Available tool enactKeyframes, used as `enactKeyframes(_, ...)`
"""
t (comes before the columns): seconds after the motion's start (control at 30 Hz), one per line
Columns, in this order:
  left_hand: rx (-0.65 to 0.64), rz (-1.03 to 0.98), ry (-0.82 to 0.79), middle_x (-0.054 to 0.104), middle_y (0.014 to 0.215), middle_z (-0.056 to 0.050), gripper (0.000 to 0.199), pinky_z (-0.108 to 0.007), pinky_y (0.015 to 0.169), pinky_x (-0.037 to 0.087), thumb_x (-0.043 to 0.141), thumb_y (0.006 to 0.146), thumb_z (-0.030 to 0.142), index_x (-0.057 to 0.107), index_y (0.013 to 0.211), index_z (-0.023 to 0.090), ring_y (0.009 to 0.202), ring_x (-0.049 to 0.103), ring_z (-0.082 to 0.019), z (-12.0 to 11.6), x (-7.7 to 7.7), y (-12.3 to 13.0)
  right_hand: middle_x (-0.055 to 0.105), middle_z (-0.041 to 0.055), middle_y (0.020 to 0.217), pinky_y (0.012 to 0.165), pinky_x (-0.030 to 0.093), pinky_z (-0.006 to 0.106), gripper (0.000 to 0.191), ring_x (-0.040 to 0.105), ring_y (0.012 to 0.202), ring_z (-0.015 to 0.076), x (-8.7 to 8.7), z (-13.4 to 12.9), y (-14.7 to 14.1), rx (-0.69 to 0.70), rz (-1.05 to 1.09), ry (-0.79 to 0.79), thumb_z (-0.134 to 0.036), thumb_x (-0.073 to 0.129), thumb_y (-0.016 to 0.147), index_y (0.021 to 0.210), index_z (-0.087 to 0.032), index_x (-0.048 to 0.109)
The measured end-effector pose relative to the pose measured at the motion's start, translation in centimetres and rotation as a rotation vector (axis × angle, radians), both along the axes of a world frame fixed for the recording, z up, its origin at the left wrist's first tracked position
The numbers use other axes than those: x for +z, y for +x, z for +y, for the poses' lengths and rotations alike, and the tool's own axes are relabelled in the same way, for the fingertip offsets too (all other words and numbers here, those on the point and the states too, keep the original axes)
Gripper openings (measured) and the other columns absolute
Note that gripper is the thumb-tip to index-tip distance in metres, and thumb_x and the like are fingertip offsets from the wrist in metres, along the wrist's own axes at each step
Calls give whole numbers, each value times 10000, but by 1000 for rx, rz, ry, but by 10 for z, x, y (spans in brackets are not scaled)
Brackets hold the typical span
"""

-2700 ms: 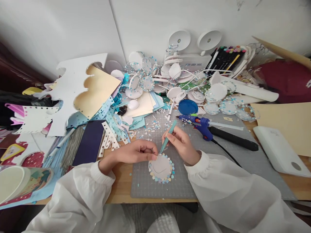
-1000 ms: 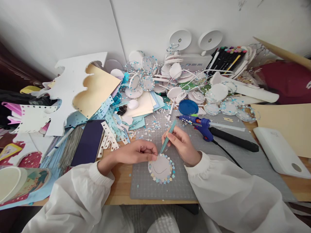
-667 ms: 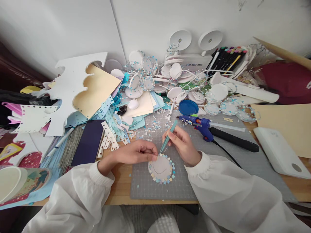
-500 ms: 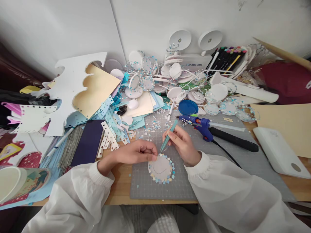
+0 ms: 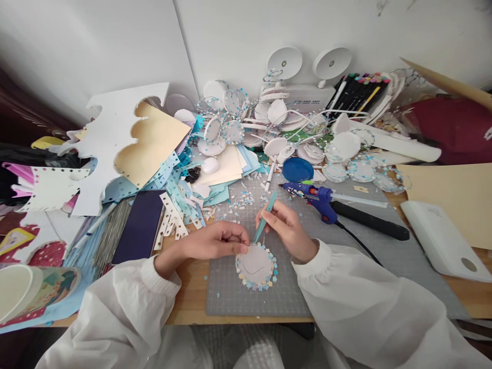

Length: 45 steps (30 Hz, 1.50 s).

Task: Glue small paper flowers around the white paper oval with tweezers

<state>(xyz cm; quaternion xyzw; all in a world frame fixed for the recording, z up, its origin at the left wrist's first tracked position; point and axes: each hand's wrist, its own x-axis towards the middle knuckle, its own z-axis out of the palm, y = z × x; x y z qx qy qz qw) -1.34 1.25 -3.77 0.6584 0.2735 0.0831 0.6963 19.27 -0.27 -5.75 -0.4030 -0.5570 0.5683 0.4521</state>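
At the star-edged disc, my left hand pinched closed, on what I couldn't tell; my right hand gripped teal tweezers.

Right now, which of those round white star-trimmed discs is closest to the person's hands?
The disc on the grey mat, right by the left hand and the teal tweezers; the other trimmed discs are heaped farther back, toward the wall.

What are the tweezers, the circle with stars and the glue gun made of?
The tweezers: perhaps painted metal or plastic, thin and evenly teal.
The star-edged circle: probably matte card or foam, pale without shine.
The glue gun: likely smooth plastic, blue with a moulded handle.
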Motion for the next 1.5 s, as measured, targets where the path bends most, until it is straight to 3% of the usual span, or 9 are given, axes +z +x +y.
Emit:
enactKeyframes(0.37, -8, 32, 3, 414, 616, 43, 317, -186, 490, 235, 573, 855, 432, 556, 833, 117, 541, 302, -69, 0, 0, 0, 609, 6, 728, 565, 387, 263, 222, 468, 577, 105, -7, 2, 2, -7, 119, -39, -388, 543, 903, 795, -194, 536)
enactKeyframes(1.17, -4, 16, -27, 430, 642, 34, 319, -195, 509, 261, 548, 872, 438, 541, 820, 124, 557, 346, -78, 0, -1, -1, 612, 12, 702, 556, 390, 272, 275, 467, 566, 117, 0, 0, 1, 0, 8, 21, -449, 551, 882, 773, -198, 530)
enactKeyframes(1.5, -9, -4, 10, 443, 660, 24, 286, -196, 533, 279, 549, 879, 392, 557, 810, 114, 588, 359, -81, 1, 2, 0, 621, 9, 731, 557, 385, 264, 220, 472, 578, 109, -8, 1, 1, -32, 82, 6, -397, 545, 902, 807, -199, 545)
